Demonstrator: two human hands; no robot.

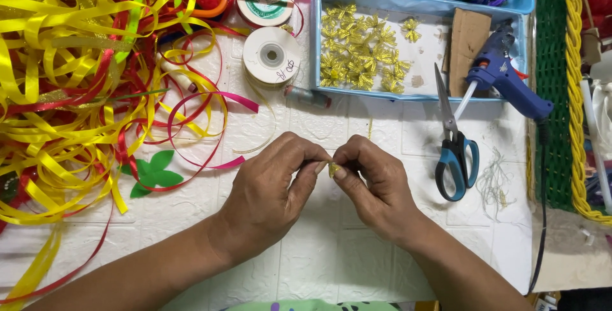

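Both hands meet over the white counter (331,260), the left hand (271,193) and right hand (373,186) pinching a small gold ribbon piece (333,169) between fingertips. Behind them, a blue tray (317,43) holds gold bows (363,56). Blue-handled scissors (454,145) lie right, a glue gun (503,75) beside them, tangled ribbons (70,94) left.

White textured table (331,253) carries: tangled yellow and red ribbons (70,94), two ribbon spools (271,54), green leaf cutout (155,174), blue tray (319,37), scissors (454,148), glue gun (503,75).
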